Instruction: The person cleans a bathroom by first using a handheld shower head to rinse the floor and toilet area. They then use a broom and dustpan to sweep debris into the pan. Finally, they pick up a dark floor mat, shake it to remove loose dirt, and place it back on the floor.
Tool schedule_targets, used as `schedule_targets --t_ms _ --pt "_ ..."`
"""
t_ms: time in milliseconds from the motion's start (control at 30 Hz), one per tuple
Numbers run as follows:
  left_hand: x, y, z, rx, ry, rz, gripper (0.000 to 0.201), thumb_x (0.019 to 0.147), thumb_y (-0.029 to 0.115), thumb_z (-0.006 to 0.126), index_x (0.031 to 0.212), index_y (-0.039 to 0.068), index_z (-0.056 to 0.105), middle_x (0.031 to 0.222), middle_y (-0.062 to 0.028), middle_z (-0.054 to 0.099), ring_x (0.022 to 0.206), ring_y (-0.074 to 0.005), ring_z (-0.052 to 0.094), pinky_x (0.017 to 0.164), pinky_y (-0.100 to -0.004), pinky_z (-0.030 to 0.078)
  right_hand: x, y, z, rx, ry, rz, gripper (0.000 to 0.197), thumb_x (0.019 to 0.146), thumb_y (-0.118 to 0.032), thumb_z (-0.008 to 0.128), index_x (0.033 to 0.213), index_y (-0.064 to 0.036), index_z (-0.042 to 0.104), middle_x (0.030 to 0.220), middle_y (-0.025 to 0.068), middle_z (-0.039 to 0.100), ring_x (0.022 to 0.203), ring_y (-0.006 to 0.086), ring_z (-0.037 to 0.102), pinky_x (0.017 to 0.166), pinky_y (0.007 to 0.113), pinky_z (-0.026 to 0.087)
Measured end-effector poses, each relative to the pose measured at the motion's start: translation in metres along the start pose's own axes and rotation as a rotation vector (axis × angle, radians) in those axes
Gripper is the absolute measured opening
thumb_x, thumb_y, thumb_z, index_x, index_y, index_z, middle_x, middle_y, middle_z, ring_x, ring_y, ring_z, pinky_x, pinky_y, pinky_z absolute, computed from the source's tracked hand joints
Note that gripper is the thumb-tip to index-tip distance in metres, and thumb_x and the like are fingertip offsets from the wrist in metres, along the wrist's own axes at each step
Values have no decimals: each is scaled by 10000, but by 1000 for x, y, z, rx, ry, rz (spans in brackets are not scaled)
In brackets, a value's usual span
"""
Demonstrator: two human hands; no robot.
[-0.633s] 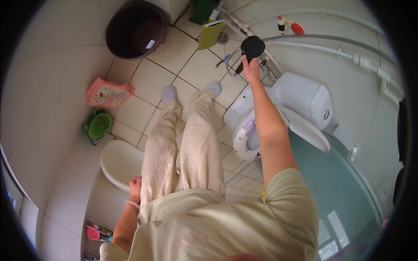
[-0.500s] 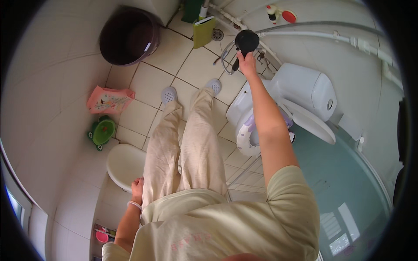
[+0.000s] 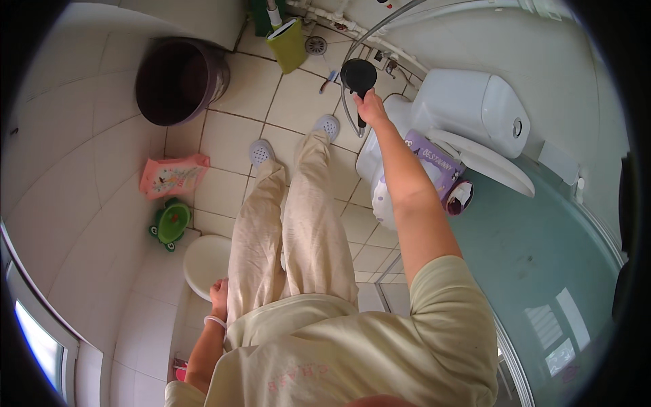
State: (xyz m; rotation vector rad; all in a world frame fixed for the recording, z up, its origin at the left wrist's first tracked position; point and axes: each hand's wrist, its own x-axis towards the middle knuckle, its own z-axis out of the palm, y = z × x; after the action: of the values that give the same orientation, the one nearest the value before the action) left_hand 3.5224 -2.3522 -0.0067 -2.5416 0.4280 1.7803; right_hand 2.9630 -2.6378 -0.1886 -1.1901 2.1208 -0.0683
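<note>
My right hand [image 3: 371,108] is wrapped round the handle of a black shower head [image 3: 359,76], held out at arm's length over the floor. A grey hose [image 3: 353,53] arches up from it towards the wall pipes. Its round head is seen from above, and I cannot make out any water. My left hand [image 3: 218,297] hangs against my left thigh, fingers curled with nothing visible in them. Just beyond that hand is a pale oval washbasin [image 3: 203,263]. A white toilet [image 3: 451,105] with its lid raised stands right of my right forearm, a purple-and-white seat cover [image 3: 434,160] on it.
A dark bucket [image 3: 183,81] stands at the far left. Along the left wall are a pink bag [image 3: 175,176] and a green frog-shaped basin [image 3: 171,220]. A yellow-green squeegee [image 3: 288,46], a floor drain [image 3: 316,45] and a small brush [image 3: 329,81] lie ahead. Beside the toilet is a small bin [image 3: 458,197].
My right hand and the shower head have come slightly lower and to the left in view. The whole view has shifted a little. My left hand stays by my thigh.
</note>
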Motion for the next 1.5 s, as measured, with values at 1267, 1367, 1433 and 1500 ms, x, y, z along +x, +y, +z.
schedule_targets --t_ms 1267,1367,1433,1500 --pt "0 -3 -1 10 -23 4 254 836 205 501 795 -25 600 692 -27 588 616 -79 498 570 -233 410 -53 14 20 144 79 51 382 802 -275 537 1009 30 434 867 249 578 846 417 537 726 445 429" --pt "1 -5 -2 -14 -38 -34 255 832 206 502 801 -27 600 696 -30 590 621 -83 502 576 -233 413 -62 -14 9 235 163 -41 389 801 -274 541 1036 15 429 865 247 577 850 411 539 722 442 428" --pt "5 -11 -4 10 -40 -19 258 830 210 507 801 -29 600 695 -30 590 619 -85 502 575 -232 414 -67 -40 -2 350 204 -167 378 809 -261 538 1052 3 418 857 244 578 831 419 538 705 443 428" --pt "2 -8 -4 30 -40 -17 262 829 213 510 797 -31 600 691 -29 588 614 -85 500 571 -233 413 -69 -57 -6 401 193 -214 374 813 -251 536 1059 2 411 854 241 580 819 424 537 694 441 429"
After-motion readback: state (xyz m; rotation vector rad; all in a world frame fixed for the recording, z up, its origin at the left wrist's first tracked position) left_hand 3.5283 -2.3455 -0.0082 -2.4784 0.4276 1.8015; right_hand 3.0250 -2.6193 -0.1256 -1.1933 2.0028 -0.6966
